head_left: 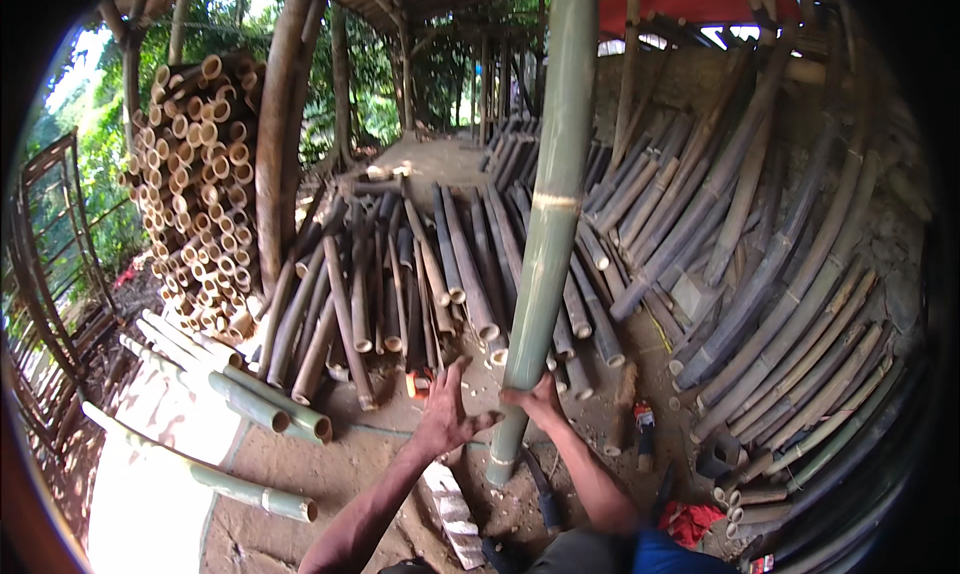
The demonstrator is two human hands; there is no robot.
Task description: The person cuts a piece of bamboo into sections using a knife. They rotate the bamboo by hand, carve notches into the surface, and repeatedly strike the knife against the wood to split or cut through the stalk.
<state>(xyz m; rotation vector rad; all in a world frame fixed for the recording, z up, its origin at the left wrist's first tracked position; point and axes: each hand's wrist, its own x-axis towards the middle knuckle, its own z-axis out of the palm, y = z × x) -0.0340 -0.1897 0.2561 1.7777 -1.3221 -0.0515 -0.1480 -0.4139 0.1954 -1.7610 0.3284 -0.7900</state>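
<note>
A thick green bamboo pole (pixel 552 224) stands almost upright in front of me, leaning a little to the right at the top. Its lower end rests on the dirt floor. My right hand (pixel 540 402) is wrapped round the pole from its right side, low down. To the left of the pole, my left hand (pixel 452 414) is open with the fingers apart, its thumb pointing toward the bamboo without visibly gripping it. Just beyond the left hand lies an orange object (pixel 418 382), partly hidden, whose kind I cannot make out.
Dark bamboo poles (pixel 460 264) lie in rows ahead, and more lean along the right wall. Cut bamboo ends (pixel 200 184) are stacked at the left. Green poles (pixel 250 402) lie left. By my legs are a pale notched board (pixel 455 514) and a red cloth (pixel 690 522).
</note>
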